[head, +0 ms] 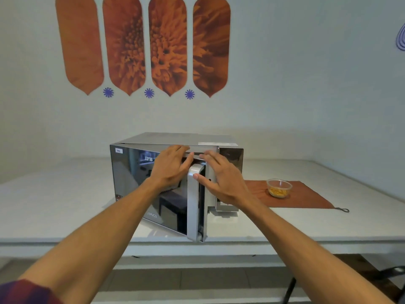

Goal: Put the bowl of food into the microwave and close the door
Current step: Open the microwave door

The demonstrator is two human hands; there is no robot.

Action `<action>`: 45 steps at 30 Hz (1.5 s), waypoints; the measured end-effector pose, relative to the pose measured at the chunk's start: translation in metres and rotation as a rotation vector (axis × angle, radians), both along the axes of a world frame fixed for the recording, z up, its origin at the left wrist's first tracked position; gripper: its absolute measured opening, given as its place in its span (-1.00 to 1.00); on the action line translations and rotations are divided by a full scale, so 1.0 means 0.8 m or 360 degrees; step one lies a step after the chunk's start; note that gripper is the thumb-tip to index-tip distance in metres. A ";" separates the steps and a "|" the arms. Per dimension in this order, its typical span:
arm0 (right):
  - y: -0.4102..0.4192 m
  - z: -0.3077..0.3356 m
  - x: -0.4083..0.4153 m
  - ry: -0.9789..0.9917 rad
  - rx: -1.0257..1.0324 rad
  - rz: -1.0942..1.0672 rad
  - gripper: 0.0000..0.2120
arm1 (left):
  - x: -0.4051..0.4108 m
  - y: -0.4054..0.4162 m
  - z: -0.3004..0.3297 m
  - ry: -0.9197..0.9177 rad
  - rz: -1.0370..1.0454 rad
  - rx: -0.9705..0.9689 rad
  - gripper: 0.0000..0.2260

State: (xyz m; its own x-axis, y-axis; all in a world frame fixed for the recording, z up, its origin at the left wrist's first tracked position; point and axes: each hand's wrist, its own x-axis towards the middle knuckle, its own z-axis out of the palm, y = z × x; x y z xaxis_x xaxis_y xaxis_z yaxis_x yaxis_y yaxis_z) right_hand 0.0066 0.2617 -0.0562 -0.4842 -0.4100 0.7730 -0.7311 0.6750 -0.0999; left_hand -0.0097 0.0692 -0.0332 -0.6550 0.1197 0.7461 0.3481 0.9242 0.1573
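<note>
While the microwave (175, 185) door (153, 189) stands partly swung out on the counter (54, 205), I judge the task barely begun: loading and closing remain. My left hand (173, 167) lies flat, fingers spread, on the door's top edge; my right hand (221, 176), also unclenched, touches the handle (194, 205) with its thumb, grasping nothing. Well to the right, the bowl of food (279, 188) sits untouched on a brown cloth (306, 198).

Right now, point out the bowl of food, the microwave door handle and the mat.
bowl of food (279, 188): head view, on the glass wall above the food.
microwave door handle (192, 207): head view, mid-length of the silver bar.
mat (306, 197): head view, bare brown cloth right of the bowl.
</note>
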 end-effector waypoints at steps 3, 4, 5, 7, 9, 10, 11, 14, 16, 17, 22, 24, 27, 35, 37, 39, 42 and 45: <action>-0.007 -0.006 0.008 -0.0076 -0.0073 0.0126 -0.39 | 0.011 -0.015 0.004 -0.0039 0.0068 0.0059 -0.48; -0.009 -0.007 0.010 -0.0038 -0.0084 0.0136 -0.40 | 0.015 -0.020 0.005 -0.0073 0.0096 0.0094 -0.47; -0.011 -0.008 0.012 0.0014 -0.0083 0.0141 -0.41 | 0.021 -0.025 0.005 -0.0120 0.0127 0.0137 -0.46; -0.016 -0.007 0.017 0.0108 -0.0093 0.0149 -0.44 | 0.031 -0.031 0.007 -0.0164 0.0155 0.0200 -0.44; -0.023 -0.008 0.022 0.0157 -0.0150 0.0210 -0.49 | 0.042 -0.033 0.011 -0.0163 0.0147 0.0211 -0.43; -0.027 -0.008 0.024 0.0174 -0.0179 0.0244 -0.51 | 0.048 -0.035 0.014 -0.0175 0.0133 0.0228 -0.43; -0.031 -0.009 0.025 0.0187 -0.0203 0.0271 -0.53 | 0.053 -0.037 0.017 -0.0208 0.0121 0.0260 -0.44; -0.042 -0.009 0.031 0.0185 -0.0258 0.0315 -0.59 | 0.063 -0.044 0.028 -0.0375 0.0142 0.0264 -0.45; -0.050 -0.009 0.037 0.0131 -0.0338 0.0324 -0.59 | 0.071 -0.049 0.035 -0.0486 0.0174 0.0222 -0.47; -0.053 -0.009 0.041 0.0085 -0.0386 0.0322 -0.58 | 0.076 -0.052 0.038 -0.0522 0.0173 0.0234 -0.48; -0.070 -0.004 0.066 -0.0059 -0.0462 0.0263 -0.57 | 0.118 -0.070 0.049 -0.0650 0.0170 0.0216 -0.47; -0.074 -0.001 0.072 -0.0104 -0.0441 0.0213 -0.57 | 0.131 -0.075 0.054 -0.0713 0.0151 0.0172 -0.49; -0.083 0.003 0.083 -0.0135 -0.0393 0.0128 -0.59 | 0.154 -0.091 0.061 -0.0854 0.0144 0.0116 -0.55; -0.108 0.007 0.118 -0.0095 -0.0143 0.0002 -0.60 | 0.202 -0.148 0.069 -0.1028 0.0199 0.0170 -0.71; -0.113 0.006 0.125 -0.0089 -0.0096 -0.0024 -0.60 | 0.211 -0.163 0.071 -0.1071 0.0205 0.0194 -0.72; -0.116 0.004 0.131 -0.0083 -0.0059 -0.0052 -0.60 | 0.217 -0.173 0.074 -0.1095 0.0220 0.0204 -0.73; -0.117 0.002 0.136 -0.0092 -0.0047 -0.0075 -0.59 | 0.223 -0.180 0.076 -0.1082 0.0235 0.0162 -0.70; -0.113 0.000 0.138 -0.0102 -0.0051 -0.0096 -0.58 | 0.223 -0.186 0.078 -0.1074 0.0282 0.0108 -0.68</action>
